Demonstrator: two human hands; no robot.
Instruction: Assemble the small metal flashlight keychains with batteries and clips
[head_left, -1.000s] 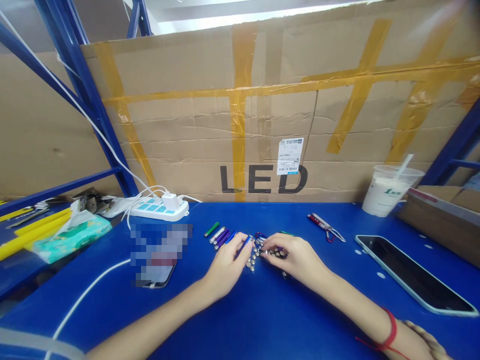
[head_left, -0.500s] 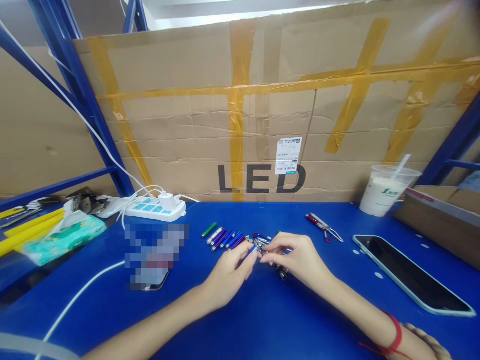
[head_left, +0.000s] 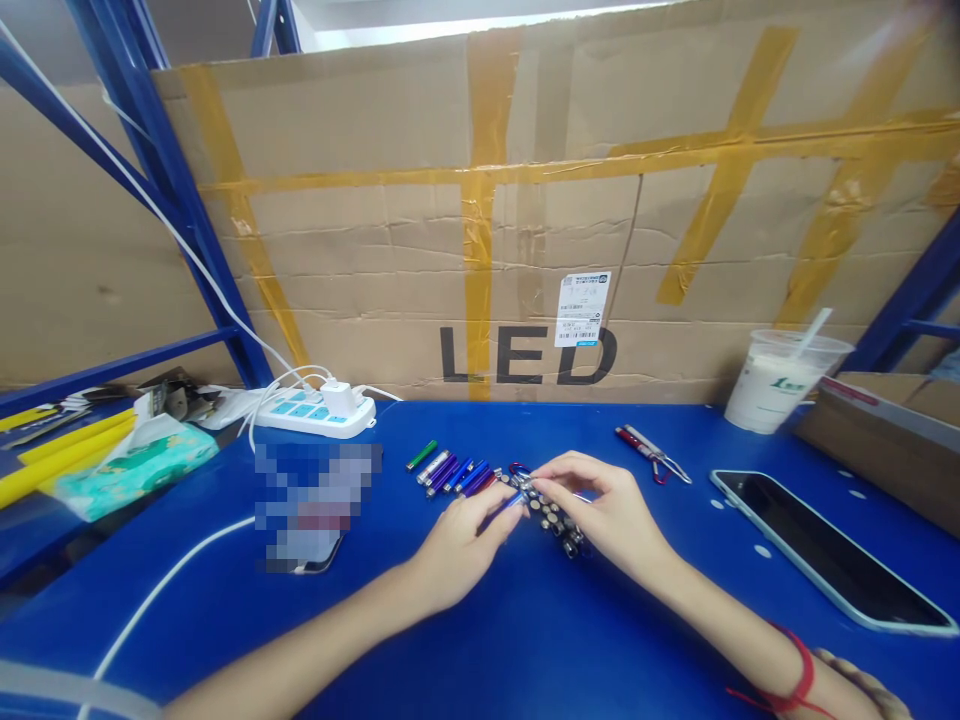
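Left hand (head_left: 457, 535) fingers pinch a blue mini-torch tube (head_left: 504, 505) at mid-desk (head_left: 525, 640). Right hand (head_left: 611, 510) curls over the button cells (head_left: 556, 520), its grip hidden. A tube mouth held low beside the cells should ease handling.

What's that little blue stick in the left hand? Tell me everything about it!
The blue stick is a slim, shiny tube, metal by its look. It lies slanted, low over the blue table, pinched by fingertips of the left hand. Its far end points at a cluster of small silver discs, close to the right hand. Finer details are too small to tell.
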